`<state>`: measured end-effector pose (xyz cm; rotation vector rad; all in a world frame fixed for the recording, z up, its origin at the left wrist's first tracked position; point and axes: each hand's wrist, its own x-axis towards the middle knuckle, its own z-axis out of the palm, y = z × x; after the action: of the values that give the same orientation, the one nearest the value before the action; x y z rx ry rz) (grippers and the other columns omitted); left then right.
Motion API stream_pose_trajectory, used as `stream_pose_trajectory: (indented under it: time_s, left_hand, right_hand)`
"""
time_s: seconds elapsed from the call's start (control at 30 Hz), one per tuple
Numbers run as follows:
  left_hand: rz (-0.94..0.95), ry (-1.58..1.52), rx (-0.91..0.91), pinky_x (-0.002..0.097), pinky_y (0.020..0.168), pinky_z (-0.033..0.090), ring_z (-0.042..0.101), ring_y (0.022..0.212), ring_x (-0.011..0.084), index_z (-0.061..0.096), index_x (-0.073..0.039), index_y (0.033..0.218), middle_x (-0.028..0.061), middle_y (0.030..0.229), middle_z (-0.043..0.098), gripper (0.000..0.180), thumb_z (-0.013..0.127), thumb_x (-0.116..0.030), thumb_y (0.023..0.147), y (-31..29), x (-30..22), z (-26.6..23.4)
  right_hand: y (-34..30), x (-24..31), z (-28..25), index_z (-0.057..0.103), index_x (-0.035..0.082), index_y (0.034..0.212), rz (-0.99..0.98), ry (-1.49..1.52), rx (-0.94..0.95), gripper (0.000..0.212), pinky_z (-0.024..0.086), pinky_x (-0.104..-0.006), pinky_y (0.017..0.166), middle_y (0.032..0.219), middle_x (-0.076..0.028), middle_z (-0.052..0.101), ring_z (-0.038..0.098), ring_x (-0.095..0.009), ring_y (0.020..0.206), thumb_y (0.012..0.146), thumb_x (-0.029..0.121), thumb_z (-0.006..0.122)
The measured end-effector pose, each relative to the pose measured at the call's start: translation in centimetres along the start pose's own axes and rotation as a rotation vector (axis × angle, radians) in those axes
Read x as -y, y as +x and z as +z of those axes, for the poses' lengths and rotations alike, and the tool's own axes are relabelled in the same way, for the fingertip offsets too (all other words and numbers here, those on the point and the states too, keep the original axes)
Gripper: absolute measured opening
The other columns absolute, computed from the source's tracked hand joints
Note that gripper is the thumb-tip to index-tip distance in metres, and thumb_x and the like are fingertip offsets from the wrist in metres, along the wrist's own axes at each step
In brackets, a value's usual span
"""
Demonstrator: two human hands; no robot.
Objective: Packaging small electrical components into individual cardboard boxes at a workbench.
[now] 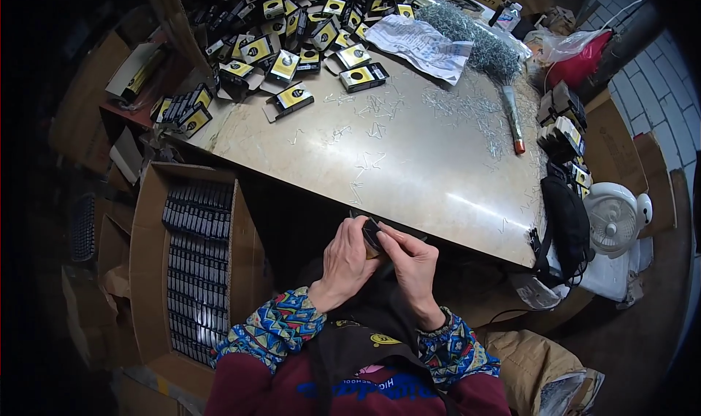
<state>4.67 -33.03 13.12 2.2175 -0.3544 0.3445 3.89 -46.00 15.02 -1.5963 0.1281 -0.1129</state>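
At the table's front edge, my left hand [345,259] is closed around a small black carton [372,233]; a bit of yellow shows at its lower end. Thumb and fingers of my right hand [413,259] pinch the carton's upper right side, by what looks like its end flap. Most of the carton is covered by my fingers. Beyond my hands, thin bent metal wire pieces [369,160] lie scattered on the pale table [292,164]. Similar black-and-yellow cartons [285,65] are heaped at its far left, several with flaps open.
To my left stands a large cardboard box [150,248] with rows of packed black cartons [197,270]. A wire heap [475,40], a crumpled paper sheet [420,47] and a brush [513,120] lie toward the far right. A white fan [612,220] and black bag [566,222] are at right.
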Motion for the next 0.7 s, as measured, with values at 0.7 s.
stream_pose_trajectory:
  time_s: [0.7]
  left_hand:
    - [0.108,-0.055,-0.041,0.0442,0.092,0.041,0.052,0.103,0.0354,0.043,0.005,0.130,0.0199,0.107,0.055,0.046,0.055,-0.017,0.091,8.8,3.7,1.3]
  right_hand:
    - [7.9,-1.0,-1.7,0.061,-0.003,0.124,-0.302,-0.250,0.016,0.030,0.047,-0.0325,0.096,0.124,-0.018,0.063,0.060,-0.027,0.114,0.095,0.002,0.058]
